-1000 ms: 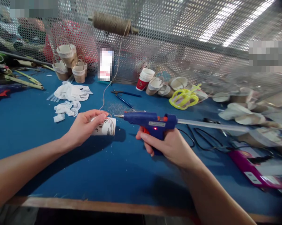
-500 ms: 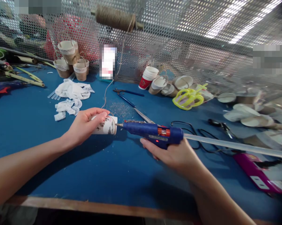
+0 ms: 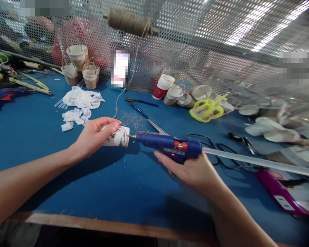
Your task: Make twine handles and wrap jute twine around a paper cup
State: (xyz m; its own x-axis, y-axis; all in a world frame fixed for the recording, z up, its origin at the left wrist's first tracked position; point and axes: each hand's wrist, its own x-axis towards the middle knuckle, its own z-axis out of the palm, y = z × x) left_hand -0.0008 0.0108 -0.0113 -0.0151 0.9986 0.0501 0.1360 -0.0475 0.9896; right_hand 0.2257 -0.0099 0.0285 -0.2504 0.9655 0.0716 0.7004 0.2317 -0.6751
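My left hand (image 3: 96, 135) is closed round a small white paper cup (image 3: 116, 140) lying sideways, with dark characters and a drawing on it. A thin twine (image 3: 116, 103) runs down to the cup and passes round it near one end. My right hand (image 3: 185, 168) grips a blue hot glue gun (image 3: 159, 142) with a red light lit on its side. Its metal nozzle is at the cup's right end, by the twine; whether it touches, I cannot tell. A long clear glue stick (image 3: 236, 157) sticks out of the gun's back.
A twine spool (image 3: 128, 22) hangs on the perforated metal screen. Behind my hands lie blue-handled pliers (image 3: 144, 103) and tweezers (image 3: 157, 126). White paper strips (image 3: 79, 97) and small handled buckets (image 3: 77, 56) are at left, red-and-white cups (image 3: 163, 85) at centre back, a magenta power strip (image 3: 275, 188) at right.
The glue gun has come down and tilted, its nozzle shifting from the cup's upper edge to its right end. My left hand keeps its hold on the cup. The view has shifted slightly.
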